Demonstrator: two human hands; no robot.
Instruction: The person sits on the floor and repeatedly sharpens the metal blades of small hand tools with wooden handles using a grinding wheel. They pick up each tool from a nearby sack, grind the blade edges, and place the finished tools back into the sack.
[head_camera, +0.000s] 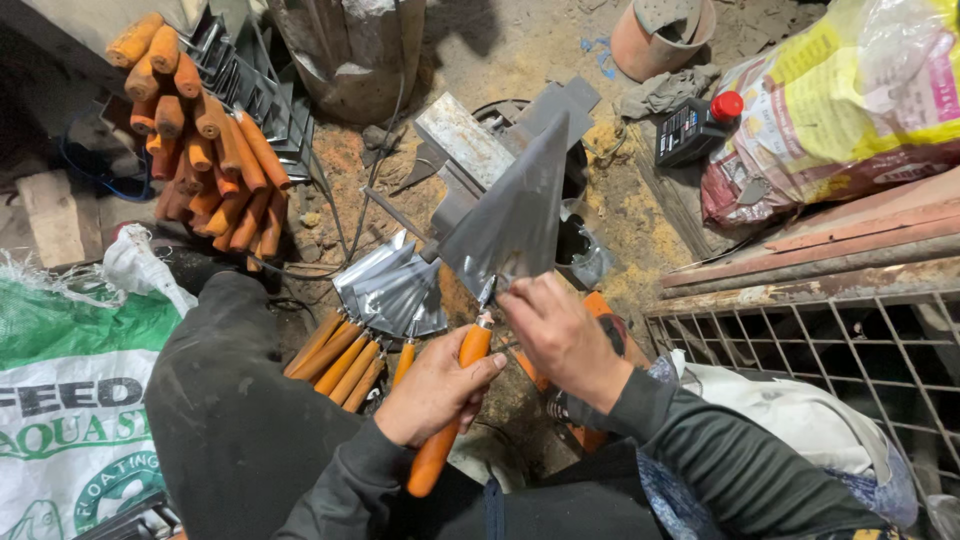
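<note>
The left hand (432, 392) is wrapped tight around the orange handle (447, 420) of a trowel (505, 215), the right hand (560, 335) pinching its neck just above, the grey blade rising beyond toward the vise (470, 150).

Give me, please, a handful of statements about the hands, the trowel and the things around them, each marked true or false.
1. The left hand grips the trowel's orange handle. True.
2. The right hand rests on the wire grate. False: it touches the base of the trowel blade.
3. Finished trowels lie on the ground beyond the hands. True.
4. The loose wooden handles piled at upper left are blue. False: they are orange.
5. The dark bottle has a red cap. True.
</note>
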